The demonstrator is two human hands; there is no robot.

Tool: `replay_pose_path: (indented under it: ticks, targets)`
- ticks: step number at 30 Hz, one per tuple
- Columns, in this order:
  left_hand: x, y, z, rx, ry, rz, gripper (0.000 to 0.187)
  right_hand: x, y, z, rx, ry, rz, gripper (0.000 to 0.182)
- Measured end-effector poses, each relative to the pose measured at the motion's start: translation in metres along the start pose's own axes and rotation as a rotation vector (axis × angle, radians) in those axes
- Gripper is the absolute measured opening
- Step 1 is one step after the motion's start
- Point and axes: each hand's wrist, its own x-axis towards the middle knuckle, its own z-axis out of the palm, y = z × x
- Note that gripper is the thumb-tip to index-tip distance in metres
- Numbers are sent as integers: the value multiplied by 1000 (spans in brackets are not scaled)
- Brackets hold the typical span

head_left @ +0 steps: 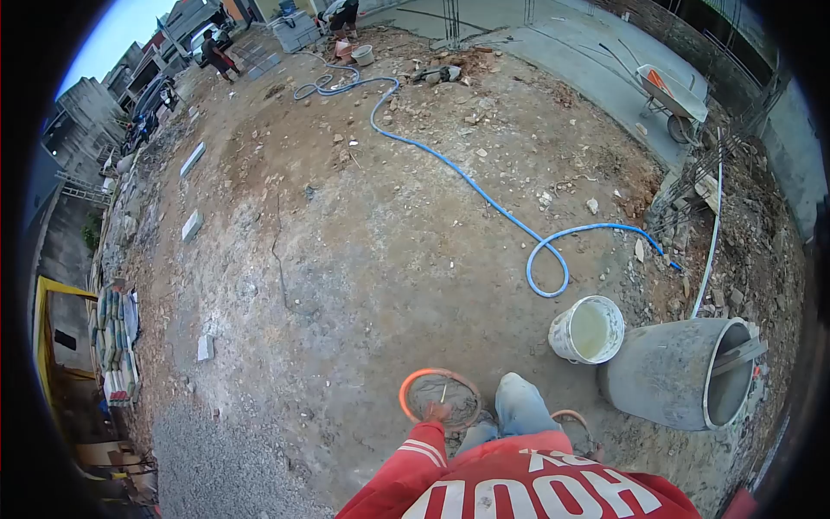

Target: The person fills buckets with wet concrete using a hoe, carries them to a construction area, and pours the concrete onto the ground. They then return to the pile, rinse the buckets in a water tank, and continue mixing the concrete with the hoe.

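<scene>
My left hand (437, 413), below a red sleeve with white stripes, is closed over the near side of an orange-rimmed bucket (403, 395) with grey contents. A thin white stick (443, 394) shows at its fingers. A second orange rim (566, 414) shows beside my right leg, partly covered by my red hoodie (527, 484). My right hand (596, 451) is mostly hidden there, and I cannot tell what its fingers do. Ahead of my right side, a white bucket (562, 337) holds pale liquid and stands against a grey drum (648, 372) with boards inside.
A blue hose (450, 164) loops across the rough dirt. Gravel (225, 458) lies at lower left, with several white blocks (192, 226) along the left. A wheelbarrow (679, 95) stands by the concrete slab (553, 65). Two people (218, 56) are far off. Stacked sacks (112, 333) line the left edge.
</scene>
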Motion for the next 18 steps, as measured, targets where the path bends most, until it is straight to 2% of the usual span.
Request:
replay_pose_path:
  ticks: [2, 4, 5, 8, 10, 14, 18]
  targets:
    - [57, -40, -5, -125, 32, -125, 56, -16, 8, 24, -11, 8, -2, 42]
    - [122, -101, 1, 105, 110, 20, 52, -28, 17, 56, -28, 12, -1, 42]
    - [133, -111, -9, 223, 161, 85, 49, -35, 23, 76, -35, 13, 1, 42]
    - [73, -69, -103, -332, 171, -335, 44, -44, 45, 142, -63, 34, 13, 43]
    - [85, -72, -137, -565, 203, -511, 26, -56, 61, 197, -78, 39, 28, 43]
    - [96, -61, -229, -997, 312, -601, 24, -105, 93, 328, -95, 26, 77, 44]
    - [106, -40, -310, -1310, 366, -601, 22, -158, 114, 444, -131, -21, 100, 45]
